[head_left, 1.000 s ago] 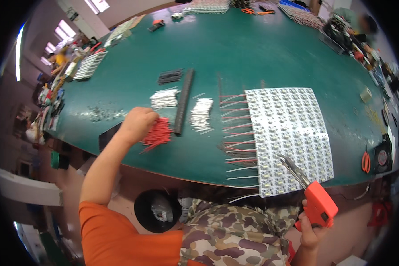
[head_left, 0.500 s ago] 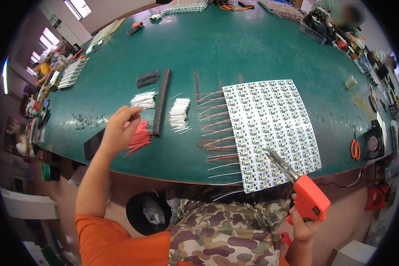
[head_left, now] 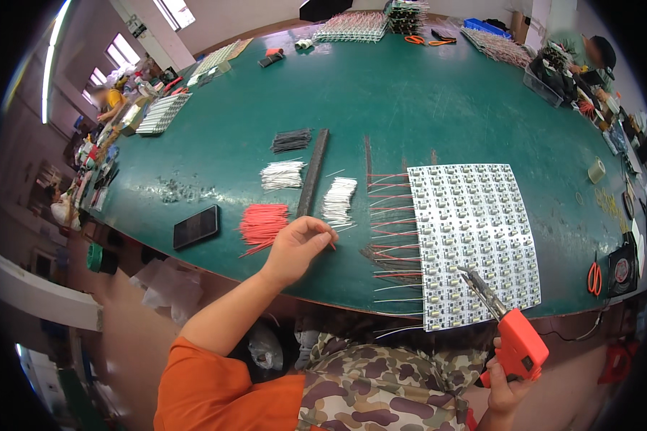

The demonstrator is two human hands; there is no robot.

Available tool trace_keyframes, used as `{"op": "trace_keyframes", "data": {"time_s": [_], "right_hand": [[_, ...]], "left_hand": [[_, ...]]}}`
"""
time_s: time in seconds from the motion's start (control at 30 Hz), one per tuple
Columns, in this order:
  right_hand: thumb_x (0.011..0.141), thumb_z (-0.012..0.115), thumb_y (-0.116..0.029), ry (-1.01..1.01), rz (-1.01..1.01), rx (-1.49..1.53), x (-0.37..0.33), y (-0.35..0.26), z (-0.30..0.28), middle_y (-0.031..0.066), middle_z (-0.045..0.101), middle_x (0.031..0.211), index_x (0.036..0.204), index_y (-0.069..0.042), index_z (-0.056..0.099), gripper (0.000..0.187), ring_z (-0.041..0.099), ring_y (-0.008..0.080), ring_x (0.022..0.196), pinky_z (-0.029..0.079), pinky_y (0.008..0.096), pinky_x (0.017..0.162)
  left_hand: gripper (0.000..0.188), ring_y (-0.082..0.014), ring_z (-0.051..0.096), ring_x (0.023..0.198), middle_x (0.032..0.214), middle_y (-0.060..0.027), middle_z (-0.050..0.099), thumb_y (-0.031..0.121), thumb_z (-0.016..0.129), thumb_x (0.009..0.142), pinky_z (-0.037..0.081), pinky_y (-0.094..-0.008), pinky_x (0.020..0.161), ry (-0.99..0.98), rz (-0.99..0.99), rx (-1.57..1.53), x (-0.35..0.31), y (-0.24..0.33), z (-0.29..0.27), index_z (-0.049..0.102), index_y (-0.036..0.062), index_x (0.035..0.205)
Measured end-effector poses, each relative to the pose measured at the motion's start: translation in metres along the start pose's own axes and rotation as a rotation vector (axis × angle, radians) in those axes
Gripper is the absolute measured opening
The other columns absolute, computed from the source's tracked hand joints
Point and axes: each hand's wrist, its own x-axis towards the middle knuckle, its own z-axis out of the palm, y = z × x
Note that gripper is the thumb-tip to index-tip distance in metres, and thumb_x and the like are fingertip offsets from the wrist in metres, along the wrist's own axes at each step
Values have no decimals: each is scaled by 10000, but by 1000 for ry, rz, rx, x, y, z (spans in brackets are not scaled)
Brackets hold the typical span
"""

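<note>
My left hand (head_left: 293, 251) is pinched on a short red wire (head_left: 333, 246), just right of a pile of red wires (head_left: 264, 225). In my right hand (head_left: 507, 394) is a red soldering gun (head_left: 522, 346), its metal tip over the lower part of a white circuit board panel (head_left: 474, 215). Rows of small components cover the panel. Red and white wires stick out along its left edge. Between the piles and the panel lies a loose stack of white wires (head_left: 339, 200). Another white wire pile (head_left: 282, 174) and black wires (head_left: 291, 140) lie farther back.
A dark bar (head_left: 313, 172) stands between the wire piles. A black phone (head_left: 197, 227) rests at the table's left. Orange-handled scissors (head_left: 594, 278), a small fan (head_left: 622, 267) and a spool (head_left: 597, 170) are at the right. People sit at the far left and right.
My left hand has moved right, away from the red pile, and a red wire now shows in its fingers. The soldering gun stays over the panel. The whole view has shifted.
</note>
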Motion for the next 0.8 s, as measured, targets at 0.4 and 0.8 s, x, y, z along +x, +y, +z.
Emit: {"op": "trace_keyframes", "data": {"time_s": [0.4,0.8], "right_hand": [[845,664,28,4,-57,-78,-1,7,-3,216,677,1211,1335,52,544,505,656,152,821,551,274,703],[843,686,4,-4,-68,-98,-2,2,-2,199,700,1165,1281,57,580,453,654,146,774,541,262,636]], "left_hand": [[129,-186,684,876,977,-57,680,36,639,993,554,-304,795,-110,154,475,6,29,14,680,16,1114],[91,-240,616,815,853,-64,627,126,659,766,436,-382,690,-730,358,2218,25,81,58,725,83,812]]}}
